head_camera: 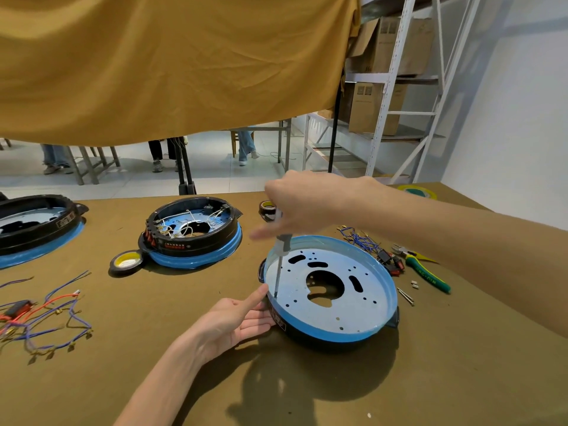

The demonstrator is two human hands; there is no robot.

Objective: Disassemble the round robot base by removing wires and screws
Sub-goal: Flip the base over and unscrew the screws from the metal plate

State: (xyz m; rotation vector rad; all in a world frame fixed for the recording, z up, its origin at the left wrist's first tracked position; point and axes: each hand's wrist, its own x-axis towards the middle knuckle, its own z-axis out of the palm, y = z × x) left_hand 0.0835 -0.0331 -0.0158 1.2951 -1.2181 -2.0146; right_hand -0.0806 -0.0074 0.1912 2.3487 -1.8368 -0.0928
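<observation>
While open left hand (pixel 238 318) steadies base (pixel 332 327), right (pixel 302 204) grips screwdriver (pixel 281 259); label unreadable.

Mustard cloth (pixel 172 66), hung across the upper view. Pale tiled floor (pixel 215 176) seen beneath it, with wooden chair legs (pixel 89 167) and legs of seated persons (pixel 246 146). White metal shelving (pixel 396 87), loaded with cardboard boxes (pixel 375 109). White wall (pixel 507 118) lit evenly. Desk (pixel 307 395) covered in olive-brown fabric.
</observation>
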